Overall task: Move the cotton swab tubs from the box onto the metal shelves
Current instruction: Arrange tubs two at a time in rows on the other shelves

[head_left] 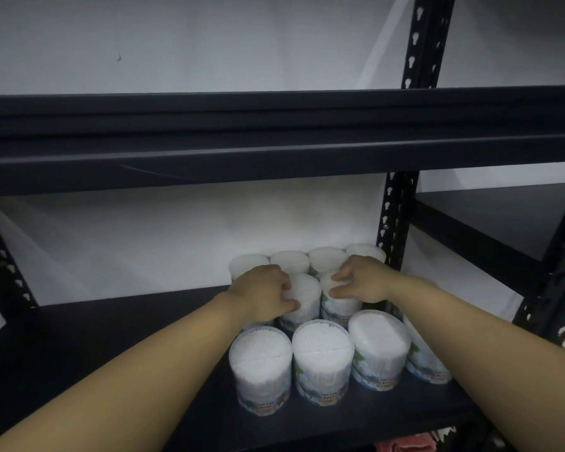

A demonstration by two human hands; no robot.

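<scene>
Your shelf (pixel 111 337) lies bare from 9 o'clock round to 7, open right up to its front edge. The tubs (pixel 321 360) crowd the 3 o'clock end, packed in touching rows against the upright post (pixel 393 216), with the back row near the wall. The beam (pixel 274 158) above hangs low over them. Your left hand (pixel 263 288) curls around a middle-row tub (pixel 302 298), fingers on its lid and side. Your right hand (pixel 361 282) grasps the neighbouring tub (pixel 335 308) at 3 o'clock of it, thumb and fingers pinching its top rim.
</scene>
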